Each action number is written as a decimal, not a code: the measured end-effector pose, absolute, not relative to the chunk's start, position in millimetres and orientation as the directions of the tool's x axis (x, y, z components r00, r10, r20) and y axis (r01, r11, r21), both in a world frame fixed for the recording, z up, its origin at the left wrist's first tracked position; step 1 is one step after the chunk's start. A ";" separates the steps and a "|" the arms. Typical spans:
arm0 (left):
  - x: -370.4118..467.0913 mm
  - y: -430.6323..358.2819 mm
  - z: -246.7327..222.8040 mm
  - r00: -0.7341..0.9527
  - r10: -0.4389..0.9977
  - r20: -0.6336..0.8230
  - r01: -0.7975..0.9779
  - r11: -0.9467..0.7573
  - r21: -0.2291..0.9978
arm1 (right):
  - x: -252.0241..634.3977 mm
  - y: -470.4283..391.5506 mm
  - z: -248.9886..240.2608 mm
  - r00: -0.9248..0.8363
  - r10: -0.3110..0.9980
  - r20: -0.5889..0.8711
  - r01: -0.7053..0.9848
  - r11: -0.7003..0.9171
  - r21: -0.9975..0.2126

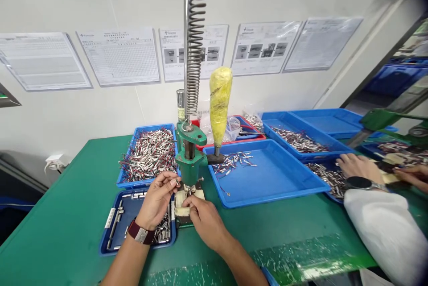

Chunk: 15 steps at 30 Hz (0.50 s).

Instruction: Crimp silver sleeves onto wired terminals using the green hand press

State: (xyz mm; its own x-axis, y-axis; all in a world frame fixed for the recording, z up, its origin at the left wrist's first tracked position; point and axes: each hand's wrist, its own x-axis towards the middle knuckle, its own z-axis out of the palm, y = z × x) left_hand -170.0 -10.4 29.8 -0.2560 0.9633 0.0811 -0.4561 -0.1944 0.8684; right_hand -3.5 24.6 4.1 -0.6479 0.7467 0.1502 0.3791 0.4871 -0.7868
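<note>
A white wall hung with laminated sheets (122,56) backs a green bench (67,214) crowded with blue trays. At the middle stands a small green press (189,152) with a long spring (195,40) above it and a yellow-wrapped handle (220,103) rising to its right.

The left hand (157,199) pinches a small metal pin (176,182) between thumb and forefinger, just left of the press. The right hand (204,219) has its fingers closed on the pale fixture (182,203) under the ram, steadying it. Below the left wrist sits a small tray (115,232) of parts; behind it a tray (147,154) is heaped with wired pieces, and to the right a wide tray (274,179) holds a few finished ones.

To do this well, I judge the pin should seat fully and squarely in the fixture, straight under the ram. The right fingers should hold the block by its sides, away from the ram's path. Both hands ought to be out before the handle is touched.

At the far right a co-worker's hands (359,167) rest over another tray.
</note>
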 end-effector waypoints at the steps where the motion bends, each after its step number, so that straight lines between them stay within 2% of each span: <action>1: -169.0 -9.7 29.1 -0.261 0.962 0.081 -0.451 -0.196 0.871 | -3.4 24.5 3.8 -0.647 0.748 0.148 0.379 0.484 -0.788; 8: -169.2 -7.2 24.8 -0.316 0.939 0.132 -0.346 -0.244 0.906 | -3.5 25.8 0.5 -0.660 0.733 0.163 0.376 0.510 -0.773; 15: -161.8 -6.7 21.7 -0.270 0.953 0.135 -0.328 -0.223 0.918 | -2.0 24.6 1.4 -0.661 0.733 0.161 0.389 0.517 -0.762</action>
State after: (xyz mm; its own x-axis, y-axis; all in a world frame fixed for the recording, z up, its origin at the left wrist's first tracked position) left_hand -161.8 -6.7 21.7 -0.2699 0.9534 0.1350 -0.3277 -0.2228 0.9181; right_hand -2.0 24.6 1.4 -0.6606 0.7333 0.1608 0.3886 0.5173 -0.7625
